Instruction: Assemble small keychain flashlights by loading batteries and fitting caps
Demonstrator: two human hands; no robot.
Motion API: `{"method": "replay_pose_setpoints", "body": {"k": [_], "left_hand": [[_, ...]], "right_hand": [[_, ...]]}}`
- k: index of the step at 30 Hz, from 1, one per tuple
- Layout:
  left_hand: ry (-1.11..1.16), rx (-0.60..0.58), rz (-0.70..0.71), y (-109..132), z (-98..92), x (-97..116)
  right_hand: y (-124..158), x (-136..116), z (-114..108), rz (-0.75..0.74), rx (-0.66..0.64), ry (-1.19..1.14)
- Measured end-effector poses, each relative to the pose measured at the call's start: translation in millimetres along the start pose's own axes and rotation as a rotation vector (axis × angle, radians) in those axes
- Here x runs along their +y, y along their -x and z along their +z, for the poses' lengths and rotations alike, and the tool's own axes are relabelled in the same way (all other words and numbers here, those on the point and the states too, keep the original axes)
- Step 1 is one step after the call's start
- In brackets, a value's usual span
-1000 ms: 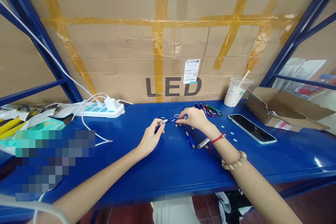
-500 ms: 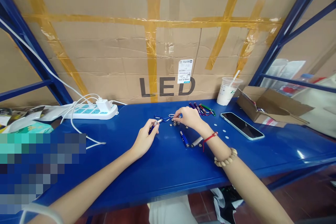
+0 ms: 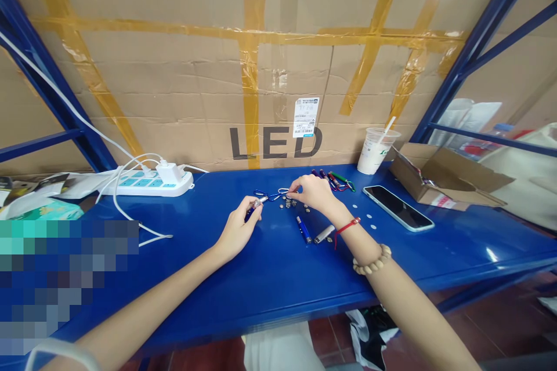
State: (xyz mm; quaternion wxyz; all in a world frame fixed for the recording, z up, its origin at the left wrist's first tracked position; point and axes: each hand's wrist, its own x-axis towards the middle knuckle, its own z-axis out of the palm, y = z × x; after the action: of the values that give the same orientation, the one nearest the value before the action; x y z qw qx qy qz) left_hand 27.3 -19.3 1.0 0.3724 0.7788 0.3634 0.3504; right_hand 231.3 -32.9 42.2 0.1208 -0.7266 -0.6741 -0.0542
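Note:
My left hand (image 3: 235, 231) is closed around a small blue penlight (image 3: 251, 210), its silver end pointing up and right. Just beyond it lie blue and silver carabiner clips (image 3: 273, 196). My right hand (image 3: 315, 192) is pinched over a loose group of button cells (image 3: 288, 204); whatever is between its fingertips is too small to make out. Below that hand, a second blue penlight (image 3: 303, 230) and a silver tube (image 3: 324, 235) rest side by side. Several coloured penlights with clips (image 3: 337, 181) lie behind my right wrist.
Right of my hands are a phone (image 3: 398, 208), a plastic cup with a straw (image 3: 373, 153) and an open cardboard box (image 3: 439, 177). A white power strip (image 3: 152, 185) with cables sits at the left. A large carton (image 3: 195, 98) walls off the table's back.
The view has shifted very slightly. My right fingertips have moved a little off the button cells, so more of them show. My left hand keeps its hold on the penlight.

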Motion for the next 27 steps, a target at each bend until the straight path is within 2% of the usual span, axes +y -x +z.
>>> {"method": "replay_pose_setpoints", "body": {"k": [27], "left_hand": [[0.0, 0.0, -0.01, 0.1, 0.4, 2.1]], "right_hand": [[0.2, -2.1, 3.3, -0.012, -0.026, 0.0]]}}
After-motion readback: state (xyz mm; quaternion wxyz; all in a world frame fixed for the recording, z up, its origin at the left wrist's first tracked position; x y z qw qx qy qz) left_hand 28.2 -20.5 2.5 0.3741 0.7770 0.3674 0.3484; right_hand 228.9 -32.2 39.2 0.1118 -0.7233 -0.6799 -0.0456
